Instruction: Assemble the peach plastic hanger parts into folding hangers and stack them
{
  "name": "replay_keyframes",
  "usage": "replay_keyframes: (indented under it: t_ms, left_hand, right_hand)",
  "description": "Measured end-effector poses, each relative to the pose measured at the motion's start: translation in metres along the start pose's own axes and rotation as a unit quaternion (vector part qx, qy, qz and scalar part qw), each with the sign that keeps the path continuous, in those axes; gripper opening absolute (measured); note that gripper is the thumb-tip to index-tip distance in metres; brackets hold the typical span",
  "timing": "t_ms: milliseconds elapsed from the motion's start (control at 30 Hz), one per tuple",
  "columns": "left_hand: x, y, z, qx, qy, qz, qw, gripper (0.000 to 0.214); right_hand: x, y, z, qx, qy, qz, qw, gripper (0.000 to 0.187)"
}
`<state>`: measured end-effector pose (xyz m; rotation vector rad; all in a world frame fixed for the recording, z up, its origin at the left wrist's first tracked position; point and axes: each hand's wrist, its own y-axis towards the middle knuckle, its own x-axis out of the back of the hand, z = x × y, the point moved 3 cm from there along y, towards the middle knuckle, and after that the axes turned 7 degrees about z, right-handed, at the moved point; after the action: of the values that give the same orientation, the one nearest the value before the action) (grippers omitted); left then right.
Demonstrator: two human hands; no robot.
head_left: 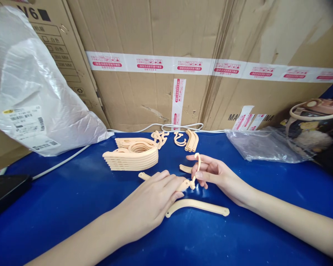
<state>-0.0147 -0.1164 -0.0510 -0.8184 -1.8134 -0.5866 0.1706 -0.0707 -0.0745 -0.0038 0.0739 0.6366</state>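
Observation:
My left hand [158, 197] is closed around a cream plastic hanger arm [183, 186], whose holed end pokes out past the fingers. Between thumb and fingers of my right hand [213, 171] is a cream hanger hook [198, 162], held upright. The foot of the hook meets the holed end of the arm; whether they are joined, I cannot tell. A loose curved hanger arm [199, 205] lies on the blue table just in front of my hands. Behind my right hand another cream piece [184, 168] shows in part.
A stack of folded cream hangers [131, 159] sits at back left. Loose hooks [160, 139], a further hook [180, 139] and several arms [191, 140] lie behind my hands. A white parcel bag [30, 85], clear plastic bag [266, 144] and dark bag [316, 129] flank the table before cardboard [150, 33].

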Motion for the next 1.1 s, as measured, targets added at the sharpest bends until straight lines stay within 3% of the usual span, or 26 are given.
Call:
replay_keyframes:
  t_ms: [167,400,833,1000,1100]
  left_hand:
    - [-0.002,-0.001,0.0,-0.009,0.023,-0.012,1.0,0.031]
    - [-0.005,0.001,0.002,-0.06,0.106,-0.095,0.988,0.036]
    - [-0.013,0.001,0.006,-0.069,0.185,-0.119,0.973,0.037]
    - [0.001,-0.001,-0.001,-0.065,0.19,-0.187,0.962,0.033]
    - [0.008,-0.004,-0.007,-0.07,0.182,-0.215,0.957,0.027]
  right_hand:
    - [0.001,0.0,0.0,0.007,0.019,0.003,1.0,0.047]
    - [0.001,0.0,-0.002,0.015,0.011,0.014,1.0,0.054]
    - [0.001,-0.001,-0.004,0.033,-0.059,-0.013,0.998,0.061]
    - [-0.008,-0.005,-0.007,0.03,-0.117,0.046,0.992,0.06]
    - [-0.008,-0.004,-0.008,0.038,-0.088,0.033,0.995,0.056]
